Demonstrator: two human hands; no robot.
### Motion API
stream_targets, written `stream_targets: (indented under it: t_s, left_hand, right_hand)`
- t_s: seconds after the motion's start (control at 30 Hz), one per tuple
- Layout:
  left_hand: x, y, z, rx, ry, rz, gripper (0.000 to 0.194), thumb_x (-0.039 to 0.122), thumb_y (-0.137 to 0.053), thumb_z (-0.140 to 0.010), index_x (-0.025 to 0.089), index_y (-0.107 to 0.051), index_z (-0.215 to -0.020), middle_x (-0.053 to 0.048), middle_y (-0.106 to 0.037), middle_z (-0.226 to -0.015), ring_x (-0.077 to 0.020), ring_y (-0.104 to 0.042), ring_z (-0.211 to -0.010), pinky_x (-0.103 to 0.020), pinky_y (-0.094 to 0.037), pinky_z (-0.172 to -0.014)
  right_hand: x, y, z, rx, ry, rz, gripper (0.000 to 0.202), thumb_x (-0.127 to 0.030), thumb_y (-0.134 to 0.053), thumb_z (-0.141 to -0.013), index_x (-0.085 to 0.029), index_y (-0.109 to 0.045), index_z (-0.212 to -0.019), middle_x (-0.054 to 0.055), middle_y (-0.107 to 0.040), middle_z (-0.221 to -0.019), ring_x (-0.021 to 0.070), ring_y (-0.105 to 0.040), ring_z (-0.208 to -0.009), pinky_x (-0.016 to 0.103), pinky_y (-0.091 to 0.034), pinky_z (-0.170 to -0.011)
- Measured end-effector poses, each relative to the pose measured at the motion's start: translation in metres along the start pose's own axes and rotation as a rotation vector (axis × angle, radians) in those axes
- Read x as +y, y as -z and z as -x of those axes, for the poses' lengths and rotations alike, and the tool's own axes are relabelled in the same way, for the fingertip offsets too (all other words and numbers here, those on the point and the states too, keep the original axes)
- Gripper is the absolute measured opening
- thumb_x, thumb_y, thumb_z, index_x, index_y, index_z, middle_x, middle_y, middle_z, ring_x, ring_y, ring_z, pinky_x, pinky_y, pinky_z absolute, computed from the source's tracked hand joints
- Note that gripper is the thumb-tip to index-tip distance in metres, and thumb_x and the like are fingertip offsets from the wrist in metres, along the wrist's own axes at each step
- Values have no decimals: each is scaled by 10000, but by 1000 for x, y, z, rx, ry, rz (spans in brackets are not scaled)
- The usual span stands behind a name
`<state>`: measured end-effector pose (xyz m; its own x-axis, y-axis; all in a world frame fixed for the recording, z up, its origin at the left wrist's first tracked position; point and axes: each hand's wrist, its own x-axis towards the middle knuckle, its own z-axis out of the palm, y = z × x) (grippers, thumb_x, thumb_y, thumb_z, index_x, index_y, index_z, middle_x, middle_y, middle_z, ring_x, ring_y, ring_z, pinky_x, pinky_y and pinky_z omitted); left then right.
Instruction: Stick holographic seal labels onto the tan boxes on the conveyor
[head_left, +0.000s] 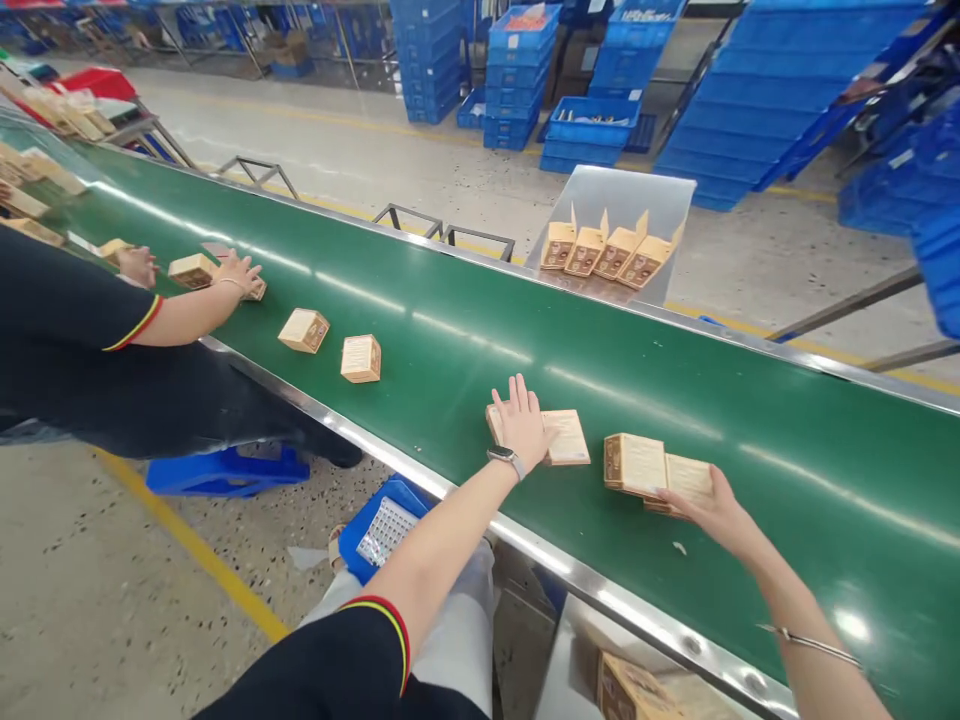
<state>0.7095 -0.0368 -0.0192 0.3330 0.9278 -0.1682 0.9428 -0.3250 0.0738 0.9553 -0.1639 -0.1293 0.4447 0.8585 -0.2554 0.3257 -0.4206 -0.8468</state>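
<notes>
On the green belt [450,400], the left hand [523,425] rests open over cartons [571,440]; the right hand [714,515] clasps another carton [691,474]: light, even pressure suits.

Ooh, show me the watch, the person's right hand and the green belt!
Watch [502,454]: head view, on its dark face.
Right hand [718,508]: head view, on the back of the hand.
Green belt [435,400]: head view, on a bare stretch of its surface.
</notes>
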Motion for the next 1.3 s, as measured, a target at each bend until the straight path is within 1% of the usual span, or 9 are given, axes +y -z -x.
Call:
stream_targets:
  t_s: [0.17, 0.3, 0.4, 0.53, 0.63, 0.73, 0.93, 1.1, 1.3]
  left_hand:
    - [-51, 24, 2, -85, -161, 20, 713, 392, -449, -934, 70, -225, -1529, -211, -90, -1628, -341, -24, -1521, -630, -52, -1185]
    - [-89, 44, -8, -321, -514, 30, 857, 181, -625, -698, 242, -339, -1503, -30, -235, -1624, -272, -177, -1508, -487, -175, -1215]
    - [-96, 54, -21, -471, -726, 19, 941, -6, -587, -489, 297, -524, -1378, 73, -378, -1559, -226, -274, -1479, -376, -146, -1238]
    - [-80, 54, -30, -555, -808, 21, 875, -55, -587, -439, 329, -647, -1224, 67, -553, -1420, -240, -425, -1381, -317, -311, -1162]
    - [-74, 50, -25, -517, -703, 19, 723, -4, -684, -458, 300, -688, -1115, -32, -624, -1296, -292, -501, -1264, -350, -373, -1093]
    - [-76, 45, -14, -389, -435, 8, 565, 192, -777, -558, 187, -655, -1110, -149, -587, -1244, -346, -512, -1202, -409, -381, -1061]
    - [-44, 36, 0, -178, 169, 43, 735, 460, -607, -846, 95, -335, -1423, -256, -421, -1360, -367, -552, -1190, -419, -498, -909]
    - [-19, 26, 14, -206, 270, 166, 804, 546, -585, -859, 88, -296, -1454, -204, -505, -1302, -275, -644, -1102, -299, -531, -842]
    - [-67, 48, 26, -222, 195, 203, 702, 425, -412, -960, 2, -231, -1490, -251, -511, -1325, -287, -635, -1122, -328, -537, -844]
  right_hand:
    - [-38, -39, 1, -96, 34, -12, 704, -623, -711, -569, -215, -414, -1059, 167, -622, -1172, 365, -609, -1116, 547, -451, -1028]
    - [-43, -48, 8, -95, 65, -32, 689, -642, -684, -610, -222, -419, -1088, 147, -621, -1182, 336, -613, -1104, 521, -456, -1026]
    - [-38, -44, 12, -78, 65, -37, 746, -663, -677, -610, -213, -423, -1148, 158, -615, -1215, 340, -607, -1113, 515, -454, -1027]
    - [-34, -36, 17, -42, 42, -20, 870, -691, -672, -597, -188, -404, -1255, 176, -585, -1296, 352, -572, -1176, 489, -439, -1048]
    - [-33, -30, 20, -54, 30, -32, 886, -692, -657, -607, -168, -412, -1279, 173, -592, -1299, 347, -557, -1206, 454, -432, -1062]
    - [-32, -23, 20, -11, -8, 8, 950, -691, -658, -605, -153, -389, -1340, 167, -569, -1337, 346, -534, -1244, 442, -419, -1077]
    - [-35, -24, 12, 8, -42, 76, 1018, -715, -647, -600, -162, -369, -1408, 159, -571, -1343, 365, -547, -1232, 475, -426, -1063]
    - [-39, -42, 9, 14, -19, 61, 1098, -763, -652, -542, -114, -381, -1385, 216, -553, -1338, 403, -545, -1221, 490, -427, -1058]
    - [-56, -75, 20, -24, -28, 42, 1112, -787, -647, -500, -127, -374, -1353, 222, -550, -1325, 412, -551, -1206, 515, -453, -1017]
